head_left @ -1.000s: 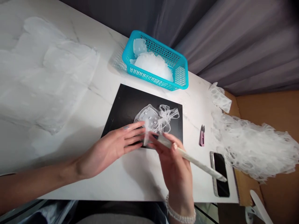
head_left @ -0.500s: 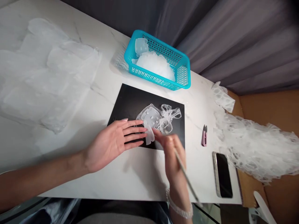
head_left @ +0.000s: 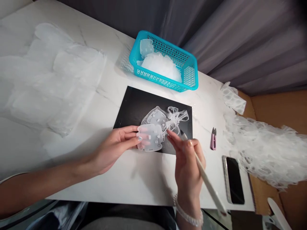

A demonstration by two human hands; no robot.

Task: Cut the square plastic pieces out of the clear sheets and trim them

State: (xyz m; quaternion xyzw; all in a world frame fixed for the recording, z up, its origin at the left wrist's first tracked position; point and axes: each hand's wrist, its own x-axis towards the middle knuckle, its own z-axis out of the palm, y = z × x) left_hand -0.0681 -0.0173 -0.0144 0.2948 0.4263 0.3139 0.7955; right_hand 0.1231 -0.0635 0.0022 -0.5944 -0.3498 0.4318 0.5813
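Observation:
My left hand (head_left: 109, 151) pinches the left edge of a thin, translucent white sheet piece (head_left: 155, 145), thumb on top and fingers showing through from beneath. Small raised pads and slots mark the piece. In my right hand (head_left: 189, 166) rests a slim white pen-like tool (head_left: 211, 187), its dark tip pointing up and away. The fingers of that hand are near the piece's right side, apart from it. Behind, on a black mat (head_left: 134, 99), lie more similar clear pieces (head_left: 155, 115) and a tangle of clear cut-off strips (head_left: 177, 116).
A turquoise basket (head_left: 165, 81) holding white pieces stands beyond the mat. Stacked translucent sheets (head_left: 52, 83) cover the table's left side. On the right are pink thread snips (head_left: 213, 139), a phone (head_left: 233, 180) and a heap of clear scraps (head_left: 268, 147) by a cardboard box (head_left: 283, 105).
My left hand has turned from open palm-up to pinching the piece, which now faces me flat. My right hand has moved slightly right, away from the piece, with the tool.

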